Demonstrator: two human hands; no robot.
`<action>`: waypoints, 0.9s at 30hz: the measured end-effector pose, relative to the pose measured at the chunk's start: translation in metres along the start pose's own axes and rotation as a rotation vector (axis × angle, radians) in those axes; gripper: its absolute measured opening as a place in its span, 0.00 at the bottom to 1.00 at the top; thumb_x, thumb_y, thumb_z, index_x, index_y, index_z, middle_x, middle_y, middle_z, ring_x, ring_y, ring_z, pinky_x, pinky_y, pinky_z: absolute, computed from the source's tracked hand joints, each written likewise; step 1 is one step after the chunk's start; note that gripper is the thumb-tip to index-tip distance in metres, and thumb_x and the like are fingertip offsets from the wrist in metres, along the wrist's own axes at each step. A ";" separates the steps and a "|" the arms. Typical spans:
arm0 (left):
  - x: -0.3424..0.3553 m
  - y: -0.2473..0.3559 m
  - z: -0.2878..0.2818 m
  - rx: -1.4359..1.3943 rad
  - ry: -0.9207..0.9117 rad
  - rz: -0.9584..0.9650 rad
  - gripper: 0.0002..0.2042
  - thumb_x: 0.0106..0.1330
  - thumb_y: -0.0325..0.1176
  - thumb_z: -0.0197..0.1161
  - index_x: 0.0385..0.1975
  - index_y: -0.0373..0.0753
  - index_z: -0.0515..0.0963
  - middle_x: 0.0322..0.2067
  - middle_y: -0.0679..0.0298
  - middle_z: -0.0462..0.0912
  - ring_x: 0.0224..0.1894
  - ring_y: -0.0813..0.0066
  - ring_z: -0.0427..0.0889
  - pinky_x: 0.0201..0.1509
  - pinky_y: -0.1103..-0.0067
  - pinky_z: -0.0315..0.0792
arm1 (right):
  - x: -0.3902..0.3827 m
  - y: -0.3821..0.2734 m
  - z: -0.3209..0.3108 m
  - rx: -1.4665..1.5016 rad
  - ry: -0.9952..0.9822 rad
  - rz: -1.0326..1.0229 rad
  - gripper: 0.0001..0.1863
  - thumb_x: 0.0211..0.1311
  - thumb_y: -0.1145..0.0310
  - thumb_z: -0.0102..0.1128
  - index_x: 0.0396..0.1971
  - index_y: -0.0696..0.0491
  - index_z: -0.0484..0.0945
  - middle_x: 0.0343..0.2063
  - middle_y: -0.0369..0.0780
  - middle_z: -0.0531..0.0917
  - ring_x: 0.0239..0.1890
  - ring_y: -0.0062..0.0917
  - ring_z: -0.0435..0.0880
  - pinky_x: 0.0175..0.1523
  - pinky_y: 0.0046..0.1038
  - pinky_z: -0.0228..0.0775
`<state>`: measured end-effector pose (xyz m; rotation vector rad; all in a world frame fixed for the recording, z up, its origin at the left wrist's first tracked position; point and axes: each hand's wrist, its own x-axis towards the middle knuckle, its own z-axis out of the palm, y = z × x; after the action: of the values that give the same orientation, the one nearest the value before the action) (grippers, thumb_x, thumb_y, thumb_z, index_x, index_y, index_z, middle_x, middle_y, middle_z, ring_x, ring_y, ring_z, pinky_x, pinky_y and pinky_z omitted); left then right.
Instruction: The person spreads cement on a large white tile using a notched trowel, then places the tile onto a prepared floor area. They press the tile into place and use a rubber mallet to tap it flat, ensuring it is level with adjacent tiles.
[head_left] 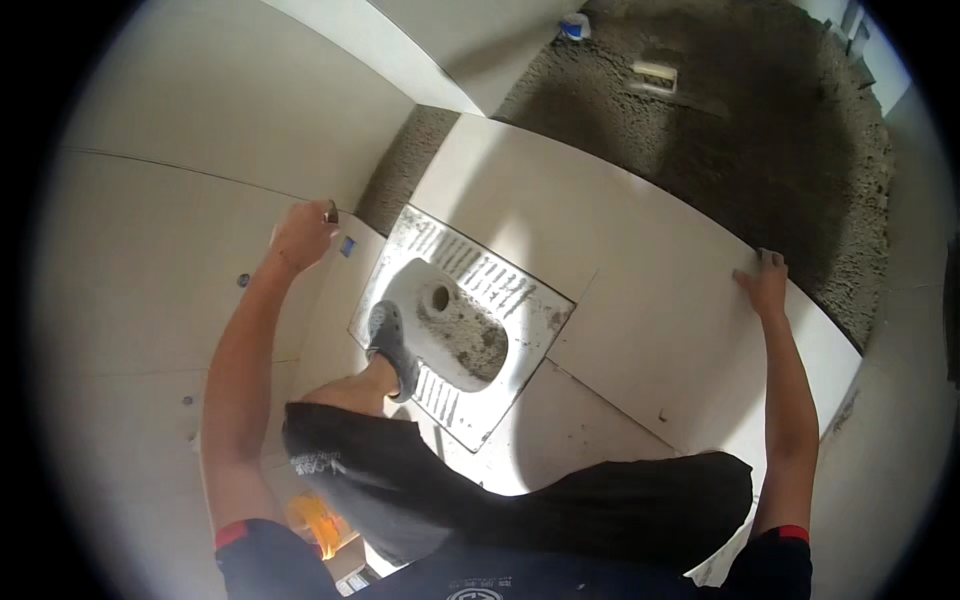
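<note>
My left hand (305,235) is closed on a small dark object (331,211) that I cannot make out, beside the lower left tiled wall, near a small blue patch (347,246). My right hand (762,282) curls its fingertips over the far edge of a large pale floor tile (640,260), with the thumb on its top. Between my arms, a white, dirt-marked squat toilet (420,230) is set among the tiles. My foot in a grey clog (390,350) rests at its left side.
Bare grey mortar (720,130) lies beyond the tile edge, with a small pale rectangular fitting (655,75) and a blue-and-white object (574,28). Tiled walls (180,240) rise at left and top. An orange item (310,520) sits low at the left.
</note>
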<state>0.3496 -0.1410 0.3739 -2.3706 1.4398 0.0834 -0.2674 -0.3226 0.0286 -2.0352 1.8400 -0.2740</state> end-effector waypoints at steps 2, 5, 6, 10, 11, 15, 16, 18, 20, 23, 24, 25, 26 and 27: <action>0.035 -0.008 0.021 0.036 -0.041 0.160 0.09 0.60 0.33 0.62 0.35 0.36 0.79 0.36 0.50 0.83 0.42 0.48 0.81 0.44 0.61 0.74 | -0.005 0.010 0.005 -0.060 0.067 -0.054 0.42 0.47 0.60 0.75 0.62 0.59 0.66 0.60 0.53 0.68 0.62 0.49 0.66 0.66 0.42 0.62; 0.089 -0.014 0.073 0.120 -0.104 0.346 0.06 0.58 0.30 0.62 0.33 0.36 0.80 0.32 0.50 0.83 0.41 0.47 0.81 0.44 0.60 0.73 | -0.021 -0.003 -0.017 -0.338 0.062 -0.084 0.42 0.50 0.57 0.74 0.63 0.59 0.66 0.61 0.54 0.67 0.64 0.51 0.64 0.68 0.44 0.58; 0.106 -0.007 0.089 0.163 -0.148 0.424 0.06 0.59 0.31 0.62 0.33 0.36 0.80 0.31 0.50 0.82 0.41 0.47 0.81 0.44 0.60 0.73 | -0.029 -0.022 -0.032 -0.429 0.030 -0.038 0.41 0.52 0.56 0.73 0.63 0.59 0.66 0.61 0.55 0.68 0.64 0.51 0.64 0.69 0.44 0.57; 0.172 0.038 0.156 0.152 -0.171 0.787 0.10 0.60 0.36 0.65 0.30 0.35 0.80 0.31 0.50 0.83 0.40 0.50 0.82 0.46 0.60 0.74 | -0.066 -0.040 -0.078 -0.623 0.180 -0.014 0.30 0.60 0.53 0.65 0.51 0.62 0.70 0.46 0.55 0.75 0.52 0.49 0.73 0.58 0.44 0.66; 0.186 0.052 0.168 0.131 -0.172 0.847 0.10 0.60 0.36 0.65 0.30 0.35 0.80 0.31 0.50 0.83 0.40 0.50 0.82 0.47 0.61 0.74 | -0.075 -0.055 -0.098 -0.624 0.196 -0.024 0.27 0.62 0.52 0.63 0.46 0.62 0.71 0.41 0.54 0.76 0.47 0.49 0.75 0.54 0.44 0.68; 0.207 0.119 0.191 0.138 -0.166 1.068 0.12 0.63 0.38 0.64 0.38 0.36 0.79 0.37 0.53 0.83 0.45 0.54 0.81 0.50 0.63 0.74 | -0.135 -0.112 -0.161 -0.514 0.176 0.371 0.13 0.63 0.65 0.59 0.35 0.61 0.70 0.34 0.52 0.77 0.38 0.48 0.77 0.42 0.43 0.69; 0.207 0.134 0.185 0.154 -0.209 1.075 0.13 0.63 0.39 0.64 0.41 0.37 0.78 0.39 0.54 0.83 0.46 0.54 0.81 0.51 0.64 0.74 | -0.158 -0.117 -0.173 -0.547 0.171 0.444 0.11 0.60 0.67 0.57 0.31 0.60 0.71 0.29 0.52 0.78 0.34 0.47 0.78 0.40 0.43 0.68; 0.218 0.146 0.191 0.152 -0.203 1.155 0.14 0.63 0.40 0.64 0.40 0.36 0.78 0.39 0.53 0.82 0.46 0.53 0.80 0.50 0.63 0.73 | -0.214 -0.141 -0.188 -0.532 0.146 0.644 0.10 0.58 0.67 0.57 0.30 0.60 0.72 0.26 0.51 0.77 0.32 0.47 0.78 0.39 0.44 0.67; 0.229 0.149 0.189 0.167 -0.262 1.192 0.17 0.61 0.42 0.66 0.40 0.35 0.78 0.41 0.52 0.81 0.47 0.53 0.79 0.51 0.63 0.72 | -0.280 -0.164 -0.187 -0.536 0.130 0.790 0.09 0.55 0.68 0.57 0.28 0.58 0.72 0.24 0.51 0.77 0.30 0.48 0.78 0.37 0.44 0.67; 0.246 0.159 0.207 0.178 -0.291 1.311 0.23 0.57 0.45 0.69 0.44 0.33 0.77 0.45 0.49 0.80 0.50 0.52 0.79 0.55 0.64 0.72 | -0.433 -0.201 -0.170 -0.661 0.132 0.870 0.08 0.52 0.69 0.56 0.25 0.58 0.72 0.23 0.51 0.77 0.30 0.49 0.78 0.36 0.44 0.67; 0.248 0.161 0.216 0.186 -0.292 1.337 0.25 0.55 0.47 0.71 0.45 0.32 0.77 0.45 0.49 0.80 0.51 0.52 0.78 0.57 0.65 0.71 | -0.478 -0.222 -0.159 -0.623 0.122 0.941 0.07 0.50 0.69 0.56 0.25 0.58 0.72 0.24 0.51 0.77 0.31 0.49 0.78 0.36 0.44 0.67; 0.250 0.156 0.219 0.181 -0.281 1.340 0.28 0.52 0.47 0.73 0.46 0.32 0.77 0.46 0.49 0.80 0.52 0.53 0.78 0.57 0.65 0.72 | -0.510 -0.252 -0.150 -0.578 0.120 1.003 0.07 0.49 0.69 0.56 0.24 0.58 0.72 0.24 0.51 0.77 0.31 0.48 0.78 0.37 0.44 0.68; 0.249 0.152 0.224 0.178 -0.278 1.339 0.31 0.49 0.48 0.75 0.47 0.32 0.77 0.46 0.49 0.80 0.52 0.53 0.78 0.58 0.66 0.72 | -0.528 -0.282 -0.142 -0.532 0.078 1.151 0.07 0.48 0.70 0.57 0.25 0.58 0.74 0.27 0.52 0.79 0.35 0.48 0.79 0.40 0.45 0.69; 0.250 0.154 0.230 0.231 -0.307 1.340 0.32 0.47 0.47 0.77 0.48 0.32 0.76 0.47 0.49 0.80 0.52 0.53 0.78 0.58 0.66 0.72 | -0.535 -0.311 -0.133 -0.477 0.036 1.297 0.07 0.48 0.70 0.57 0.26 0.57 0.76 0.31 0.52 0.80 0.39 0.48 0.80 0.43 0.45 0.70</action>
<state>0.3672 -0.3391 0.0583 -0.8182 2.3750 0.5345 -0.1016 0.2070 0.3334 -0.6351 2.9583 0.5266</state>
